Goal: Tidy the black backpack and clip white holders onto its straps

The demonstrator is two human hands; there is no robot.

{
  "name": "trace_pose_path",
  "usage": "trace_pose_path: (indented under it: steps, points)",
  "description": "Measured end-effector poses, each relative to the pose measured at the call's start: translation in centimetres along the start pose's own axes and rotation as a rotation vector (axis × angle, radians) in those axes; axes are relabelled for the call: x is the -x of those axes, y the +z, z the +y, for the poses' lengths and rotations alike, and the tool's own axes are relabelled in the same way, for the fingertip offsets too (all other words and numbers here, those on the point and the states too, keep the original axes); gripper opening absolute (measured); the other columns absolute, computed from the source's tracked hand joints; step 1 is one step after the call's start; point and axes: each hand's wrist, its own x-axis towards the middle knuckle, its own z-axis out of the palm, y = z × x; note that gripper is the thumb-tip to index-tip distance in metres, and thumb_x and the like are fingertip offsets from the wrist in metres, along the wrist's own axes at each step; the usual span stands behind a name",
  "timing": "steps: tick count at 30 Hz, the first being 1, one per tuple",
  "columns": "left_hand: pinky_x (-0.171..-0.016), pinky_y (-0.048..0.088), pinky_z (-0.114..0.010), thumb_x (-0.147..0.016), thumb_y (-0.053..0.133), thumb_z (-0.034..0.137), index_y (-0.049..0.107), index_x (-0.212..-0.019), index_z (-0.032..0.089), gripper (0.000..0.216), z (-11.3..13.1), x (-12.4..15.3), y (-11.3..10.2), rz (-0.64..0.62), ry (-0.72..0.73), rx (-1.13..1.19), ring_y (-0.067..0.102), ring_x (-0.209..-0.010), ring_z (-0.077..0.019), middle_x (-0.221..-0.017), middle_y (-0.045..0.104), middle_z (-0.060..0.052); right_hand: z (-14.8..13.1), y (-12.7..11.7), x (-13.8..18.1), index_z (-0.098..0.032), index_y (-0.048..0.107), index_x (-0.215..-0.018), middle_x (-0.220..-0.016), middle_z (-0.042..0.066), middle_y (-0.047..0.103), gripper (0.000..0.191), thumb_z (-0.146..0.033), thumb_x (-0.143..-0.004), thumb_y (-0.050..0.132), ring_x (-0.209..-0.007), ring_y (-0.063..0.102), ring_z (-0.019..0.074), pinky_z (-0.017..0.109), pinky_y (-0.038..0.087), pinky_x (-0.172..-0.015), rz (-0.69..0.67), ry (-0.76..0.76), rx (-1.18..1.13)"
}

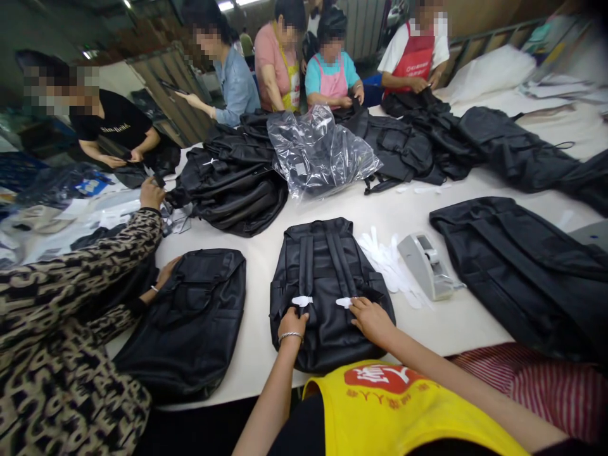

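Observation:
A black backpack [327, 288] lies on the table right before me, its two shoulder straps facing up. White wraps [302, 301] go around the lower part of each strap. My left hand [292, 323] is closed at the left strap just below its wrap, thumb and fingers on the strap end. On the other side, my right hand [372, 318] has its bent fingers at the right strap, their tips touching the second white wrap [343, 303]. Parts of both grips are hidden under the fingers.
Loose white wraps [380, 256] and a grey tape dispenser [427, 263] lie to the right. Black backpacks flank mine, left [190, 316] and right [517, 266]. A clear plastic bag [320, 152] sits behind. A co-worker's patterned sleeve [104, 259] reaches in at left; several people stand across the table.

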Motion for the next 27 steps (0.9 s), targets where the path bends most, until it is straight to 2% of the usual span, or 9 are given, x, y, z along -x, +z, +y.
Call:
trace_pose_path:
  steps: [3,6,9,12,14,17,20,24,27]
  points:
    - [-0.073,0.039,-0.034,-0.050,0.066,0.025,0.055,-0.068,0.015,0.023,0.6,-0.3,0.3,-0.218,-0.132,0.390,0.055,-0.079,-0.0216,-0.071,0.061,-0.006,1.2,1.9,0.4,-0.019,0.052,-0.098,-0.109,0.007,0.050,0.027,-0.025,-0.072,0.044,-0.104,0.040,0.0206,0.035,0.040,-0.083,0.045,0.070,-0.132]
    - [-0.067,0.043,-0.034,-0.057,0.061,0.025,0.053,-0.075,0.019,0.020,0.8,0.3,0.4,-0.374,-0.196,0.641,0.056,-0.066,-0.0143,-0.068,0.059,0.000,2.4,2.5,0.8,-0.015,0.048,-0.103,-0.106,0.009,0.051,0.034,-0.030,-0.073,0.042,-0.094,0.048,0.0174,0.031,0.040,-0.083,0.105,0.266,-0.314]
    - [-0.070,0.044,-0.040,-0.059,0.060,0.023,0.048,-0.081,0.023,0.025,0.4,1.2,0.4,-0.539,-0.270,1.024,0.056,-0.070,-0.0141,-0.073,0.059,0.003,3.3,2.2,0.5,-0.012,0.048,-0.103,-0.094,0.009,0.057,0.039,-0.036,-0.072,0.043,-0.078,0.054,0.0156,0.029,0.043,-0.074,0.010,0.453,-0.448]
    - [-0.072,0.045,-0.041,-0.061,0.059,0.020,0.050,-0.081,0.020,0.022,0.0,1.2,0.3,-0.609,-0.317,1.207,0.057,-0.075,-0.0156,-0.076,0.061,0.000,3.9,1.9,-0.6,-0.012,0.046,-0.105,-0.084,0.008,0.061,0.043,-0.038,-0.072,0.042,-0.076,0.055,0.0167,0.028,0.042,-0.071,-0.098,0.493,-0.463]
    - [-0.071,0.046,-0.039,-0.061,0.058,0.021,0.052,-0.081,0.017,0.020,0.0,0.6,0.3,-0.593,-0.384,1.184,0.057,-0.073,-0.0154,-0.075,0.062,-0.002,4.0,1.9,-1.4,-0.011,0.045,-0.108,-0.081,0.009,0.061,0.046,-0.041,-0.073,0.040,-0.076,0.055,0.0178,0.028,0.041,-0.069,-0.153,0.505,-0.413]
    - [-0.068,0.047,-0.039,-0.060,0.060,0.032,0.055,-0.083,0.018,0.027,0.3,-0.5,0.6,-0.528,-0.472,1.064,0.058,-0.071,-0.0159,-0.075,0.063,-0.003,4.1,2.1,-2.2,-0.012,0.048,-0.105,-0.090,0.012,0.060,0.050,-0.048,-0.072,0.037,-0.084,0.054,0.0206,0.029,0.039,-0.072,-0.202,0.516,-0.307]
    - [-0.064,0.048,-0.041,-0.053,0.064,0.042,0.057,-0.083,0.017,0.039,0.7,-1.4,1.3,-0.438,-0.447,0.947,0.059,-0.068,-0.0185,-0.076,0.064,-0.005,4.1,2.4,-2.6,-0.014,0.053,-0.098,-0.095,0.013,0.059,0.052,-0.054,-0.071,0.035,-0.087,0.054,0.0230,0.031,0.039,-0.070,-0.244,0.536,-0.244]
    - [-0.063,0.050,-0.036,-0.050,0.068,0.030,0.060,-0.071,0.010,0.030,1.0,-2.1,2.7,-0.295,-0.400,0.964,0.060,-0.064,-0.0195,-0.066,0.064,-0.009,4.7,2.9,-2.6,-0.017,0.055,-0.093,-0.089,0.010,0.061,0.048,-0.055,-0.068,0.038,-0.083,0.055,0.0209,0.028,0.038,-0.066,-0.261,0.560,-0.269]
    - [-0.065,0.051,-0.034,-0.051,0.068,0.024,0.059,-0.067,0.009,0.023,1.2,-2.1,3.3,-0.213,-0.403,0.999,0.060,-0.063,-0.0188,-0.065,0.063,-0.009,5.3,3.3,-2.7,-0.017,0.056,-0.088,-0.081,0.007,0.061,0.043,-0.052,-0.064,0.046,-0.073,0.055,0.0166,0.024,0.037,-0.059,-0.264,0.578,-0.343]
